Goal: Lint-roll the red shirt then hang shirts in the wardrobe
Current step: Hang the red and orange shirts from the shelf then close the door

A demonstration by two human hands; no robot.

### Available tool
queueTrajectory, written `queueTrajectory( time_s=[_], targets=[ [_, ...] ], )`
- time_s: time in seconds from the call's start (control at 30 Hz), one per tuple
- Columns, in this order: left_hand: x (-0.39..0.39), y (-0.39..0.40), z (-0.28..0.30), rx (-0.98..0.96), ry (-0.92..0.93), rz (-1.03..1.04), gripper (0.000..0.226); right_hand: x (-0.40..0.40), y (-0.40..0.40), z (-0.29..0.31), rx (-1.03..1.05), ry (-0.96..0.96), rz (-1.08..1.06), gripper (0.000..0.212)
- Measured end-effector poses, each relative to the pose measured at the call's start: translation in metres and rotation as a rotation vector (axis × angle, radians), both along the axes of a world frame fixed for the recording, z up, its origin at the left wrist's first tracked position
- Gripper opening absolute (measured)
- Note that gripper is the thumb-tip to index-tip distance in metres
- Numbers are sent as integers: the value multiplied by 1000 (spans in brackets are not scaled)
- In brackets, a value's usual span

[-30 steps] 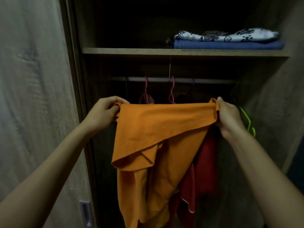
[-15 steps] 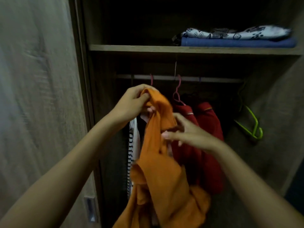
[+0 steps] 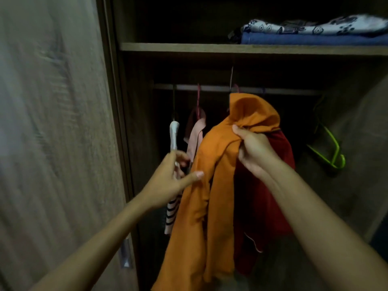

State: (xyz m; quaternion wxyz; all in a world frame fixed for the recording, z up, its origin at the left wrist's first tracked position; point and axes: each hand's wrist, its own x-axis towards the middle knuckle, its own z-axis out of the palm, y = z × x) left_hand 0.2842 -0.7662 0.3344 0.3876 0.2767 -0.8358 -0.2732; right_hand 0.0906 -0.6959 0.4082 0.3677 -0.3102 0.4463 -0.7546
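Orange shirt point(image 3: 214, 185) is pinched by right hand point(image 3: 254, 150), hanging long below the rail point(image 3: 273, 90).
Left hand point(image 3: 172, 175), loosely spread, touches its left edge.

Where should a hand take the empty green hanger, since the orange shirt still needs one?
Grip the green hanger by its lower bar, coming from the front-left with the left hand. It hangs at the rail's right end beside the wardrobe wall, its hook dim, that bar lit and unobstructed.

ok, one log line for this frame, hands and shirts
right hand: grips orange shirt | left hand: at striped garment, grip unclear | red shirt: hangs behind
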Motion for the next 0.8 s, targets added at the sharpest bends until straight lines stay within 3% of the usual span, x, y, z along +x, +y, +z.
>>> queueTrajectory(
  time_s=[0.1, 0.17, 0.23, 0.4, 0.57, 0.67, 0.8],
  targets=[
    [-4, 10, -31, 91, -96, -99, 70, 2, 2, 10, -115, -145, 132, 16],
    [-12, 10, -41, 41, -88, -140, 47, 6, 3, 12, -137, -125, 164, 19],
    [-14, 10, -35, -45, -61, -43, 17, 7, 6, 15, -138, -94, 119, 15],
    [2, -4, 5, -423, -157, 187, 50, -26, 22, 19, -39, -5, -202, 7],
    [6, -10, 34, -635, -142, 265, 21, -56, 28, 2, 77, 42, -303, 16],
    [5, -12, 60, -783, -188, 156, 29, -64, 33, -4, 112, 93, -346, 13],
    [5, -16, 93, -820, -124, 69, 32, -65, 37, -8, 206, 468, -555, 55]
  ],
)
